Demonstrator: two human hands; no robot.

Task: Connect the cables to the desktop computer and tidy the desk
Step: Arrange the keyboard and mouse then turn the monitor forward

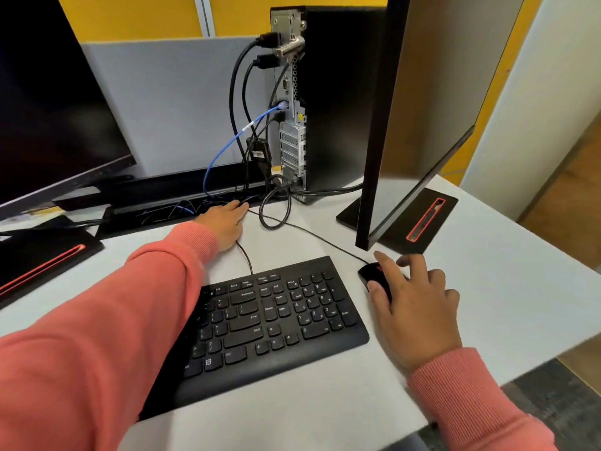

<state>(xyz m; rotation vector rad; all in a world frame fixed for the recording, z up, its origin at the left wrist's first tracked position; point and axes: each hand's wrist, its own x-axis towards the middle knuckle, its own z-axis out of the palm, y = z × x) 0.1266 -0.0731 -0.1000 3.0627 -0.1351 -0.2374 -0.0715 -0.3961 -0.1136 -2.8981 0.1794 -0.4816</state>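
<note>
White desk; left hand flat on cables, right hand loosely cupping mouse.

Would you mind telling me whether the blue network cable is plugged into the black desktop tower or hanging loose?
Plugged in. The blue network cable ends with its connector seated in a port on the black desktop tower's rear panel.

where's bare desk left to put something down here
Free: the white desk right of the right hand out to the edge, and the strip in front of the keyboard. Crowded: behind the keyboard, where the left hand sits among looped cables beside the computer tower.
</note>
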